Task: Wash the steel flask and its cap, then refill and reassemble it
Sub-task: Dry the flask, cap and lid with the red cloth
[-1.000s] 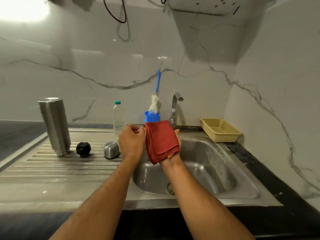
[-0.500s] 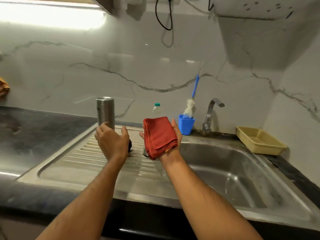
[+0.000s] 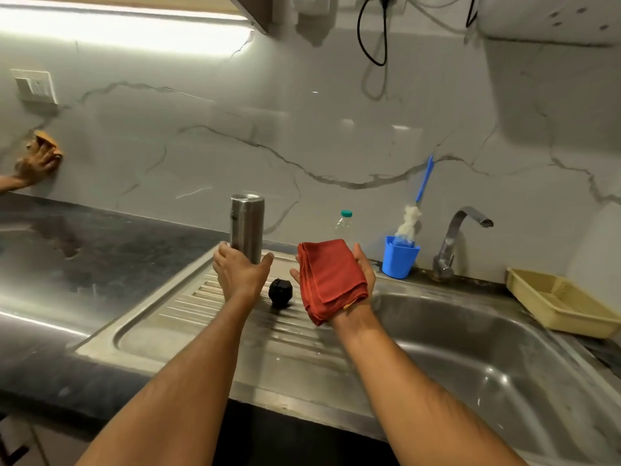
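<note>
So the steel flask [image 3: 247,227] is standing upright on the ribbed drainboard [image 3: 208,307] of the sink, near the back edge, with its flat end up. The left hand [image 3: 240,272] is right at the lower part of it, thumb on one side and fingers on the other, cupping the body, though I honestly can't tell from this angle if it's actually gripping it tight or just touching. The black cap [image 3: 280,292] sits on the drainboard just to the right of that hand, between the two hands, not touching either. The right hand [image 3: 349,277] is held palm up with a folded red cloth [image 3: 331,279] draped over it, thumb and fingers curling up around the edges of the cloth, hovering above where the drainboard meets the sink basin [image 3: 470,358]. Behind the cloth there's a clear plastic bottle [image 3: 344,225] with a green cap by the wall, partly hidden. To the right of that is a blue cup [image 3: 400,258] holding a bottle brush [image 3: 415,210] with a blue handle leaning on the marble wall, then the steel tap [image 3: 453,240], and a yellowish plastic tray [image 3: 564,307] on the dark counter [image 3: 100,250] at the far right. Way over at the left edge, another person's hand [image 3: 35,163] is pressing an orange cloth [image 3: 50,142] against the wall.
</note>
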